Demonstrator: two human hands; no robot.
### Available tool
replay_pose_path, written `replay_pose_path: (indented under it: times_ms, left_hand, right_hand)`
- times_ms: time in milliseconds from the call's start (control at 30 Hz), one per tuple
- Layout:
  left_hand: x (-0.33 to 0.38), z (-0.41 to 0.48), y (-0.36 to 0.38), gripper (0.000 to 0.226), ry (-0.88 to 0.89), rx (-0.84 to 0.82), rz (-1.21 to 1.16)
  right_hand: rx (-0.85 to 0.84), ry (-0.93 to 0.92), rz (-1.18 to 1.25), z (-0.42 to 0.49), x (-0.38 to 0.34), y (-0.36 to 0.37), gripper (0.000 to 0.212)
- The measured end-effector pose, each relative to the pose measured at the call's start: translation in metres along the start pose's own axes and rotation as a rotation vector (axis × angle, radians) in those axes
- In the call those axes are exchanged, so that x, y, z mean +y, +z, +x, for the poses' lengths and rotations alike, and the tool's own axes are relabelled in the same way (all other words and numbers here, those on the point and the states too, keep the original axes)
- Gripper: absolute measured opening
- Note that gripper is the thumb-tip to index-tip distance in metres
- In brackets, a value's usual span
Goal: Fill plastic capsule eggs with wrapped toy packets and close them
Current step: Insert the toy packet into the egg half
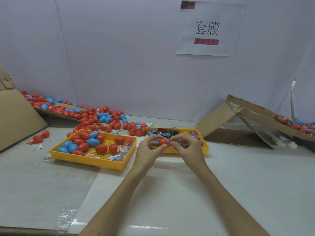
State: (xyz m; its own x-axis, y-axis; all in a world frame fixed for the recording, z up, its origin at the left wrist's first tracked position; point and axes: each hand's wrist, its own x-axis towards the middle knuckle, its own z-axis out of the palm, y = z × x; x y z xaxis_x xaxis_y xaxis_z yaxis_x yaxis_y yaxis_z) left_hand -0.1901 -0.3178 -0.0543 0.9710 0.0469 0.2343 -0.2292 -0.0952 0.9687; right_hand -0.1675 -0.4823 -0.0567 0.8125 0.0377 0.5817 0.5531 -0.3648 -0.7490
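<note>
The left yellow tray (88, 161) holds red and blue eggs (83, 145). Your left hand (146, 151) grips a red capsule egg (163, 141) over the near edge of the right yellow tray (205, 148). Your right hand (188, 149) pinches a wrapped toy packet (171, 143) touching that egg's right side.

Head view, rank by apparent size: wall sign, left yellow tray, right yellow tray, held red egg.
1. wall sign
2. left yellow tray
3. right yellow tray, partly covered, so unsure against the left one
4. red egg in the left hand; right hand pinches a wrapped packet
</note>
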Motion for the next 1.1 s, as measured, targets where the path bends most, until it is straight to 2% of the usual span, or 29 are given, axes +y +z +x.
replay_pose_path:
  times_ms: [500, 633, 733, 833, 1100]
  left_hand:
    - [-0.005, 0.001, 0.0, 0.02, 0.056, -0.038, 0.039]
    - [-0.004, 0.0, 0.0, 0.016, -0.017, -0.052, -0.028]
    - [-0.003, 0.0, -0.002, 0.013, -0.088, -0.072, -0.108]
    - [-0.003, 0.001, -0.004, 0.014, -0.149, -0.062, -0.167]
    - [-0.005, 0.003, -0.004, 0.029, -0.216, -0.025, -0.224]
  right_hand:
    - [-0.048, 0.006, -0.01, 0.0, 0.003, -0.001, 0.011]
    - [0.034, -0.038, -0.027, 0.0, 0.001, 0.001, 0.022]
    - [0.088, -0.137, -0.106, -0.002, 0.002, 0.006, 0.017]
    - [0.052, -0.199, -0.189, -0.004, 0.004, 0.01, 0.012]
    - [0.003, -0.26, -0.237, -0.008, 0.005, 0.014, 0.032]
